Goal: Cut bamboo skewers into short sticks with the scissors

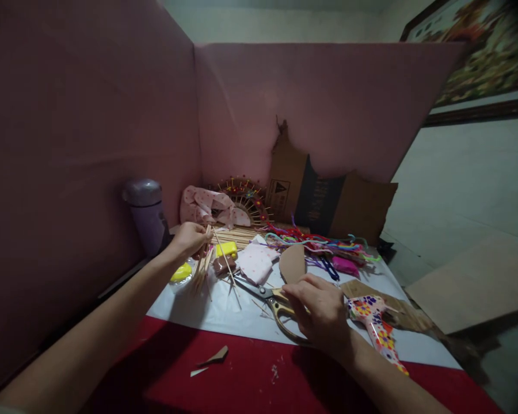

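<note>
My left hand [191,238] is closed in a pinch on thin wooden sticks [204,265], which hang down from the fingertips over the white sheet. One longer stick [227,261] slants down to the right beside them. Gold-handled scissors [265,292] point up and left, their blades towards the lower part of that stick. Around their handle my right hand [318,307] is closed, with part of the grip hidden by the fingers. Just beyond the scissors are a folded spotted cloth [257,260] and a rounded cardboard piece [292,263].
Yellow [227,249] and brown clay packets [224,265] lie near my left hand. A lilac bottle [147,215] stands left. Colourful pipe cleaners [323,244] and a flower-patterned glue gun [377,328] are right. Behind are a pin-studded arch [259,201] and torn cardboard [328,201].
</note>
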Demonstrator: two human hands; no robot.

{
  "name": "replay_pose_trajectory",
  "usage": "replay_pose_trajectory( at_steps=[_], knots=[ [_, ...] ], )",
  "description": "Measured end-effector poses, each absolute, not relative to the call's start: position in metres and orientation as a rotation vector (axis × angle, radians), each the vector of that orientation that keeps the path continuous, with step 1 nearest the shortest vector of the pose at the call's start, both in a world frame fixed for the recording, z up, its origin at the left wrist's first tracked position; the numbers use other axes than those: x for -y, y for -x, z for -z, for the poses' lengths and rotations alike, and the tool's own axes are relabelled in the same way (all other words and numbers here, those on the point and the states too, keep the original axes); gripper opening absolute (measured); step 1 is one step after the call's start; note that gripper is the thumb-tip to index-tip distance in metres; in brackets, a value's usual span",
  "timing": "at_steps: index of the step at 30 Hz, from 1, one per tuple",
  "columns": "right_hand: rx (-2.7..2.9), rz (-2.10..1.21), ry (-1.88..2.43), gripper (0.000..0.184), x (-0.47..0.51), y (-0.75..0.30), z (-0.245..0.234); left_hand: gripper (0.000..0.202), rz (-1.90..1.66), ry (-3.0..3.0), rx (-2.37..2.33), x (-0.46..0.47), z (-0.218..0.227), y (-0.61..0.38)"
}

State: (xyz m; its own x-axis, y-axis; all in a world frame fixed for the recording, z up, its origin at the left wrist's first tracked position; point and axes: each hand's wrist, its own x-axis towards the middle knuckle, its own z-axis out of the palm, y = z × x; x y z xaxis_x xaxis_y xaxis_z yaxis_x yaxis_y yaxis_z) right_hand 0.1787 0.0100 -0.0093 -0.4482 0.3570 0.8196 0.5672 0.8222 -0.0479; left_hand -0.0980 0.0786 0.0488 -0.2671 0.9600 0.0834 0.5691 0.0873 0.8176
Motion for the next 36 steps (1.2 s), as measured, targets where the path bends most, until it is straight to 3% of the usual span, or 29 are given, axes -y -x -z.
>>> replay_pose_trajectory(
  at_steps=[6,13,28,36],
  knots=[
    [2.082,0.300,0.673,0.013,-0.011,-0.180,0.013,0.026,-0.770,-1.650,-2.231,-0.101,-0.025,0.117],
    [2.104,0.311,0.695,0.014,-0.012,-0.181,0.014,0.035,-0.610,-1.744,-2.383,-0.097,-0.030,0.117],
    [2.094,0.352,0.692,0.017,-0.012,-0.180,0.014,0.044,-0.594,-1.742,-2.476,-0.101,-0.041,0.118],
    [2.090,0.367,0.696,0.020,-0.012,-0.179,0.013,0.039,-0.732,-1.701,-2.361,-0.103,-0.042,0.113]
  ],
)
